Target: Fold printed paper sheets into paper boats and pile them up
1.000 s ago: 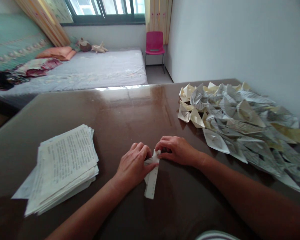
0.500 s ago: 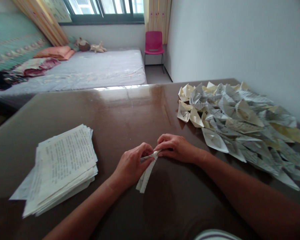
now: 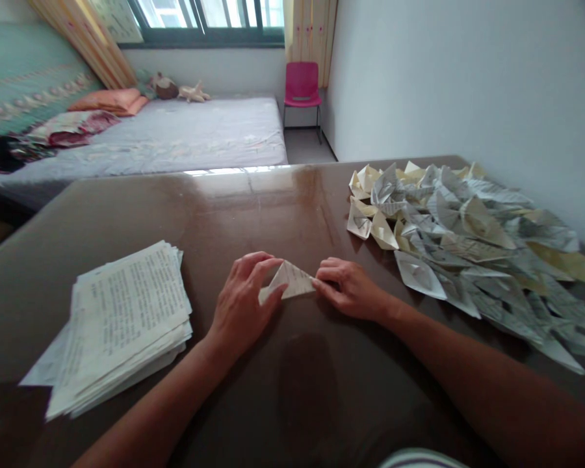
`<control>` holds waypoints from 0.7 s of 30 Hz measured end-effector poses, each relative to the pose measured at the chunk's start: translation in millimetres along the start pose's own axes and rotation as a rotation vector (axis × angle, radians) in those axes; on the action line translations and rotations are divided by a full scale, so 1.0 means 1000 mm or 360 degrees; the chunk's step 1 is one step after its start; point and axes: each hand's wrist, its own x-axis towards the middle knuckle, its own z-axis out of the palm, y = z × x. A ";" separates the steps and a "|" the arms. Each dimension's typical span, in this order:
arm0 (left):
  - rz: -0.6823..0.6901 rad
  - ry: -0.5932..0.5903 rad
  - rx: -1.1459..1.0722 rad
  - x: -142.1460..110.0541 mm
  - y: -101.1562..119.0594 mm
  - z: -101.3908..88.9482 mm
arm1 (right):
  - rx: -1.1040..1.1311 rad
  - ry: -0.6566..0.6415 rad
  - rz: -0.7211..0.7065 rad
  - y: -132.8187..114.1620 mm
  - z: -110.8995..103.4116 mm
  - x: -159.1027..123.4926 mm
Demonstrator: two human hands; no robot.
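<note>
A small folded paper triangle (image 3: 296,281), printed with faint text, is held upright just above the brown table (image 3: 253,214). My left hand (image 3: 246,296) has its thumb on the near face and its fingertips at the peak, gripping the left part. At the right corner, my right hand (image 3: 348,286) pinches the paper between thumb and curled fingers. The paper's left end is partly hidden behind the left thumb.
A stack of printed sheets (image 3: 127,312) lies to the left. On the right, many folded paper boats (image 3: 419,273) are heaped beside the wall. Beyond the table stand a bed (image 3: 214,130) and a pink chair (image 3: 302,84). A pale curved rim (image 3: 419,458) shows at the bottom edge.
The paper has turned from a narrow strip pointing toward me to a triangle with its peak up. My left hand has shifted left and up, and the right hand has moved slightly right.
</note>
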 end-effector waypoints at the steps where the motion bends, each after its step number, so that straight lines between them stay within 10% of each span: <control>1: 0.0075 0.0080 0.0109 0.000 0.000 -0.001 | 0.0004 0.0073 0.0101 0.002 0.001 0.001; 14: 0.0673 -0.0064 0.0444 -0.014 0.008 0.009 | 0.0306 -0.0132 0.0087 -0.020 0.011 -0.005; 21: -0.0357 0.0295 -0.0794 -0.006 0.015 0.002 | 0.0612 0.0394 0.0290 -0.004 0.005 0.002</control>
